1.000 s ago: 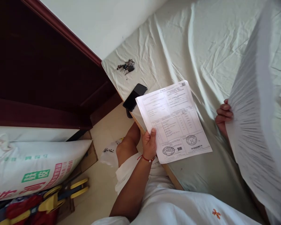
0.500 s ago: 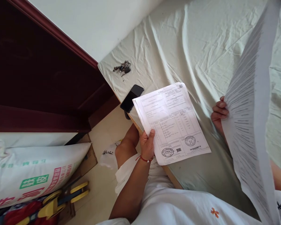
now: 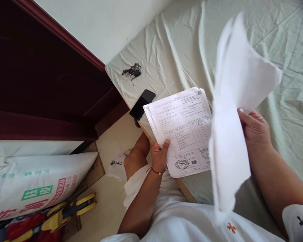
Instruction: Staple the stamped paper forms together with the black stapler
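Observation:
My left hand (image 3: 159,155) grips the left edge of a thin stack of printed forms (image 3: 178,131), thumb on top. The top form carries a table, small print and oval and round stamps. My right hand (image 3: 255,129) pinches the right side of a white sheet of paper (image 3: 229,127), held up on edge and bent. That sheet is blurred and covers the right part of the forms. Whether it is one sheet or more, I cannot tell.
A black phone (image 3: 142,104) lies at the left edge of the bed sheet (image 3: 184,43), with a bunch of keys (image 3: 132,71) beyond it. Dark red furniture (image 3: 53,67) stands at left. On the floor side are a printed white sack (image 3: 40,185) and a yellow-handled object (image 3: 55,220).
My right hand has swung the sheet leftward, from the far right to over the forms' right side. The sheet's printed face has turned from view. My left hand has hardly moved.

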The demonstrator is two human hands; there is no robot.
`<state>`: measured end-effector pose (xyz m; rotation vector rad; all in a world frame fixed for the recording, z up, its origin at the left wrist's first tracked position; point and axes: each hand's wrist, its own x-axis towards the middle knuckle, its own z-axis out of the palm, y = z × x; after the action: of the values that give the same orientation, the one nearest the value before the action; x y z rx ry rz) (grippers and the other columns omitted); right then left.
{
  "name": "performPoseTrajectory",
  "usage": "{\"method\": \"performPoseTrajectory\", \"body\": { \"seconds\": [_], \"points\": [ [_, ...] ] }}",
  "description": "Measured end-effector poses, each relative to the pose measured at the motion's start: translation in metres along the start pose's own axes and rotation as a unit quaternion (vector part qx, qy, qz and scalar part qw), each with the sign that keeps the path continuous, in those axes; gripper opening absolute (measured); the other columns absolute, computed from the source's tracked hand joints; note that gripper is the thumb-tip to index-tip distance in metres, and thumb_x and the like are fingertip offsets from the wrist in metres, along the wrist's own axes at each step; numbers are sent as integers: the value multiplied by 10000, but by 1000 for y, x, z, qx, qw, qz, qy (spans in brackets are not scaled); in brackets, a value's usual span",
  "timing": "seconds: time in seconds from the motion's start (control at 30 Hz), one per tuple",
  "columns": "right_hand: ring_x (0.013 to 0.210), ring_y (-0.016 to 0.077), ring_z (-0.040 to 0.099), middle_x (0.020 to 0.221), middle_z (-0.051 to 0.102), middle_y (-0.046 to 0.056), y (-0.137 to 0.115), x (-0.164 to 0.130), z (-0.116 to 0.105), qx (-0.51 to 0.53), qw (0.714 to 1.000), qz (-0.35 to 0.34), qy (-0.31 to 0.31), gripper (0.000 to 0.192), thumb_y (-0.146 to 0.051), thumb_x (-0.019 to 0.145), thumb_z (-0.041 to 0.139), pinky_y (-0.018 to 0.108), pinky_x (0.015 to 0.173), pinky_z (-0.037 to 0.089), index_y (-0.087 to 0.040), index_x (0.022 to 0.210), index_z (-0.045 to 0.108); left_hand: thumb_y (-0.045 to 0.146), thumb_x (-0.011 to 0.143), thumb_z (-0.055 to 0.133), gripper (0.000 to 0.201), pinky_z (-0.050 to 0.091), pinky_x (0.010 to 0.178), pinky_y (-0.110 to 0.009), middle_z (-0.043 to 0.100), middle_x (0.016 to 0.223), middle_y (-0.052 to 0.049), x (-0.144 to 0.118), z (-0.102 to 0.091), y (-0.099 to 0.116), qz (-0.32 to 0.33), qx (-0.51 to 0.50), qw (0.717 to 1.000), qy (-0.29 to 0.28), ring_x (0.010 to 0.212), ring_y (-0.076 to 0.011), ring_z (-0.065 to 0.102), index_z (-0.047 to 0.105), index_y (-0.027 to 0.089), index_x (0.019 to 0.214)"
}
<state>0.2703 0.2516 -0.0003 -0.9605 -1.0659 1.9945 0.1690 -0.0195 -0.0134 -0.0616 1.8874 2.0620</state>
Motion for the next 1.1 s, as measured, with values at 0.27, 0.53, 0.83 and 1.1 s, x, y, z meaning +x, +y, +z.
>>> {"method": "performPoseTrajectory", "body": {
  "seconds": [0.27,0.53,0.83,1.1],
  "points": [
    [680,158,671,900,785,11,8,-8,1,-144,987,-8,-69,277,-373,775,856,268,595,542,-249,1011,780,493,721,914,450,587,1020,-408,823,1096,-91,3,-2,-2,51,39,998,-3,1072,-277,765,821,193,1044],
    [727,171,667,930,770,-13,9,-9,0,-205,970,-6,-132,345,-426,774,844,263,583,571,-284,1080,772,502,681,934,451,597,973,-379,830,1047,-74,4,-4,-4,64,38,997,3,1014,-260,771,819,195,991],
    [659,160,644,830,744,-24,11,-7,-1,-218,967,12,-131,430,-277,690,911,236,515,522,-248,1081,736,576,685,909,485,595,958,-368,826,1019,-57,5,-8,-12,65,43,997,12,1021,-267,761,803,200,973],
    [628,133,587,783,728,-13,9,-8,-5,-326,936,-23,-128,206,-420,845,777,219,508,454,-231,925,790,648,878,714,459,543,1048,-356,805,1044,-61,5,-9,-13,73,58,995,-20,1078,-253,733,808,212,988]
  ]
}}
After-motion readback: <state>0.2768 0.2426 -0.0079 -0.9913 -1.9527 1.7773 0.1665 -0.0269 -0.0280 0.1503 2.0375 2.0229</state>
